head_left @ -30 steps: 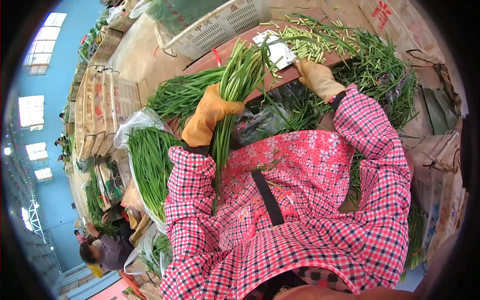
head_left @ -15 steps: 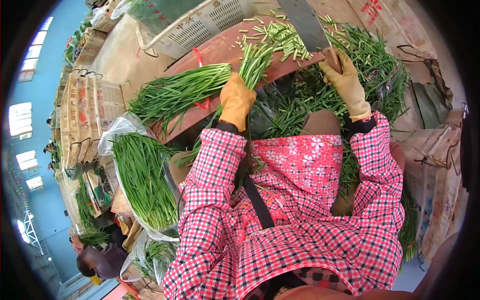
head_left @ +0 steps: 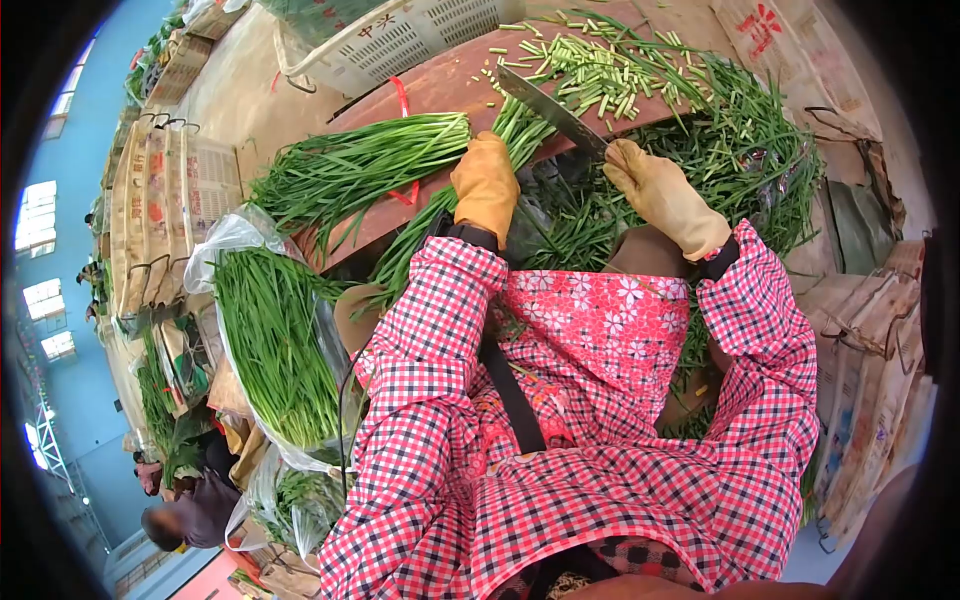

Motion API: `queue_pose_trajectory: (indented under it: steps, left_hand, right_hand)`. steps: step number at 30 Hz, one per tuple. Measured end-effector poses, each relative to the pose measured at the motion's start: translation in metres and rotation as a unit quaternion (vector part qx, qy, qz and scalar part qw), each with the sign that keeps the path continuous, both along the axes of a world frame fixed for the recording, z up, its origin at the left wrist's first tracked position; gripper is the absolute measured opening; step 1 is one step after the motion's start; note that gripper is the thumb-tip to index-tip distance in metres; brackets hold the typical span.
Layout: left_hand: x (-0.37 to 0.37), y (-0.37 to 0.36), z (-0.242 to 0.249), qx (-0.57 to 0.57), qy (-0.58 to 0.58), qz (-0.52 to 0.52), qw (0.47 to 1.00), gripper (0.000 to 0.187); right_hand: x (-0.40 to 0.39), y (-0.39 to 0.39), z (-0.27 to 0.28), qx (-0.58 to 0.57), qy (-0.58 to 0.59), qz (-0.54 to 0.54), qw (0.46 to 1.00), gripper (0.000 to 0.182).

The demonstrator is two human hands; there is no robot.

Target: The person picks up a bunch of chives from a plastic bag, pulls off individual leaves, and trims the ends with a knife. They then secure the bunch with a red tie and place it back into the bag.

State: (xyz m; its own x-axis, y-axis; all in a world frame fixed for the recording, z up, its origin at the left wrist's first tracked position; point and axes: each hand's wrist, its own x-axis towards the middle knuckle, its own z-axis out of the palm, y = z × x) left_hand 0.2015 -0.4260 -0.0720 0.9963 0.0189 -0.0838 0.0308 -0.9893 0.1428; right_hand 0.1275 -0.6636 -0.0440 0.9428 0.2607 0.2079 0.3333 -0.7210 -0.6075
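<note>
My left hand [head_left: 486, 188], in an orange work glove, is closed around a bunch of garlic chives [head_left: 521, 128]. Their pale stem ends stick out past the glove toward the board, and the leaves trail back toward my lap. In my right hand [head_left: 665, 195], also gloved, is a large knife [head_left: 552, 108] held by its handle. Its blade slants across the board and overlaps the stem ends in this view. Beside my left hand a second chive bunch [head_left: 370, 165] lies on the reddish board [head_left: 440, 97]. Short cut stem pieces [head_left: 610, 75] are scattered beyond the blade.
Loose green trimmings [head_left: 745, 150] are heaped at the right of the board. A plastic-lined bundle of chives [head_left: 275, 345] stands at my left. A white plastic crate [head_left: 415, 45] sits behind the board, with stacked crates [head_left: 175, 215] farther left. Another person [head_left: 195, 510] bends at lower left.
The knife has swung from upright to a low slant over the stem ends, as my right hand moved left and down. More cut pieces lie spread on the board. My left hand keeps its grip.
</note>
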Motion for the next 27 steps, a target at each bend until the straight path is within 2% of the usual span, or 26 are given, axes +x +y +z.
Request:
queue_pose_trajectory:
  steps: [3, 6, 9, 12, 15, 18, 19, 24, 25, 27]
  left_hand:
    - [0.001, 0.000, 0.004, 0.004, 0.025, -0.006, 1.000, 0.038]
    - [0.005, 0.001, 0.005, 0.003, 0.039, -0.014, 0.999, 0.038]
    - [0.003, 0.005, 0.010, -0.004, 0.046, -0.036, 0.998, 0.036]
    - [0.002, 0.006, 0.001, -0.015, 0.013, -0.041, 0.999, 0.033]
    - [0.000, 0.007, 0.003, -0.014, 0.017, -0.050, 0.998, 0.033]
    - [-0.006, 0.007, -0.002, -0.012, -0.050, -0.075, 0.996, 0.018]
    - [-0.006, 0.007, -0.001, -0.018, -0.043, -0.072, 0.996, 0.017]
    - [-0.004, 0.007, 0.010, -0.020, -0.020, -0.084, 0.996, 0.021]
    - [-0.004, 0.009, 0.011, -0.021, -0.016, -0.077, 0.997, 0.023]
    - [-0.007, 0.013, 0.009, -0.018, 0.000, -0.074, 0.997, 0.031]
  right_hand:
    - [0.002, 0.005, -0.001, -0.031, 0.004, 0.010, 0.999, 0.024]
    - [0.008, 0.018, 0.009, -0.137, 0.072, -0.009, 0.988, 0.021]
    - [0.011, 0.023, -0.009, -0.122, -0.017, 0.024, 0.992, 0.021]
    - [0.026, 0.014, -0.050, -0.113, 0.054, 0.004, 0.992, 0.022]
    - [0.011, 0.025, -0.004, -0.145, 0.069, -0.019, 0.987, 0.025]
    - [0.020, 0.020, -0.011, -0.089, 0.006, 0.007, 0.996, 0.025]
    - [0.027, 0.021, -0.011, -0.083, 0.017, 0.012, 0.996, 0.026]
    - [0.074, 0.061, -0.015, -0.083, 0.042, -0.012, 0.996, 0.028]
    - [0.073, 0.066, -0.019, -0.101, 0.084, -0.018, 0.991, 0.030]
    - [0.068, 0.058, -0.049, 0.004, 0.027, -0.020, 0.999, 0.033]
